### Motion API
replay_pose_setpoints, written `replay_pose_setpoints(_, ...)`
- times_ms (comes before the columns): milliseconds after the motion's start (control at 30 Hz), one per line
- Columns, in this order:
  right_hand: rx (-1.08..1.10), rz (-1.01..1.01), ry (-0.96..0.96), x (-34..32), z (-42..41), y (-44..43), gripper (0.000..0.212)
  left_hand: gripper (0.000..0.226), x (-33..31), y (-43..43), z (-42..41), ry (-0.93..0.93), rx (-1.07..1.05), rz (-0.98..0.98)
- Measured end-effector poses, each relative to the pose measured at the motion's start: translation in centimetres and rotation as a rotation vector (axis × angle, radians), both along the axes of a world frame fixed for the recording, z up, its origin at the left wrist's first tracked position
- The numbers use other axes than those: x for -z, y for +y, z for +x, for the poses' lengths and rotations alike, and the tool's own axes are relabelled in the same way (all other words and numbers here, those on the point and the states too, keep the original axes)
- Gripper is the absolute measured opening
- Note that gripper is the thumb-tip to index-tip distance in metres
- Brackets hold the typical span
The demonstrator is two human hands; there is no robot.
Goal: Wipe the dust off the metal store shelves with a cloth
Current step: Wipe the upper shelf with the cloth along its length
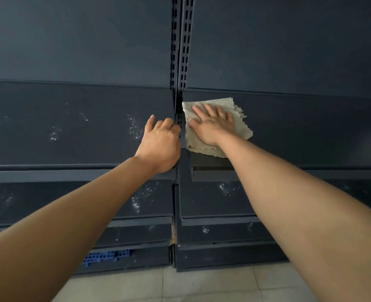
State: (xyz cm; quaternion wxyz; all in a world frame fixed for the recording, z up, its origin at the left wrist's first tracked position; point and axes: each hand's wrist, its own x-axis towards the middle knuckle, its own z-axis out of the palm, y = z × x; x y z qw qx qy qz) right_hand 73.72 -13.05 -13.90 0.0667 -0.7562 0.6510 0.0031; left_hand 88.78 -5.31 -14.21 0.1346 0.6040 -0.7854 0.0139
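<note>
From the head camera, your right hand (212, 125) lies flat on a beige, waffle-textured cloth (241, 131) just toward 2 o'clock of the frame's centre, fingers spread and pointing to 11 o'clock. The cloth sits at the left end of the dark blue-grey metal right-bay shelf (311, 127). Its left edge is just beside the slotted upright post (185, 40), which runs up to 12 o'clock. Its near edge reaches the shelf's front lip, and its right edge is frayed and ragged. Toward 3 o'clock of the cloth the shelf surface runs bare to the frame edge, and toward 12 o'clock the back panel closes it off.

Your left hand (160, 144), just at 9 o'clock of centre, is curled at the seam between the bays, fingers hooked round the slotted upright post and thumb raised. It rests on the right end of the matching left-bay shelf (71, 131), which carries scattered white dust specks (134, 127) out toward 9 o'clock.

Lower shelves (212, 203) step forward below, also speckled. A blue perforated plastic crate (106, 256) shows under the left bay at 7 o'clock, and a pale tiled floor (202, 284) lies at 6 o'clock.
</note>
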Motion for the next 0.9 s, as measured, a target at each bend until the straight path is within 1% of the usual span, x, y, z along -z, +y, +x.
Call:
replay_pose_setpoints(233, -0.032, -0.013, -0.015, 0.2, 0.7, -3.4, 0.058, 0.034, 0.4, -0.1, -0.1, 0.039, -0.011, -0.062)
replay_pose_setpoints(400, -0.038, -0.026, -0.042, 0.5, 0.7, -3.4, 0.057, 0.05, 0.3, 0.2, -0.2, 0.039, -0.015, -0.067)
replay_pose_setpoints(567, -0.029, -0.03, -0.07, 0.5, 0.4, -2.3, 0.055, 0.046, 0.3, 0.3, 0.1, 0.048, -0.004, -0.079)
replay_pose_setpoints(633, -0.032, -0.095, -0.103, 0.4, 0.2, -1.4, 0.051, 0.044, 0.2, 0.4, 0.2, 0.061, 0.005, -0.08)
replay_pose_setpoints(733, -0.015, -0.333, -0.238, 0.4, -0.1, -0.1, 0.038, 0.037, 0.2, 1.0, 1.1, 0.1, 0.03, -0.11)
replay_pose_setpoints(767, 0.003, -0.393, -0.268, 0.4, 0.0, 0.3, 0.037, 0.035, 0.1, 1.2, 1.9, 0.109, 0.033, -0.123)
replay_pose_setpoints(800, 0.027, -0.423, -0.285, 0.5, 0.2, 0.6, 0.038, 0.034, 0.1, 1.5, 3.1, 0.116, 0.025, -0.132)
replay_pose_setpoints(900, 0.105, -0.418, -0.372, 0.2, 1.2, 1.5, 0.042, 0.035, -0.1, 2.3, 7.3, 0.125, -0.043, -0.147)
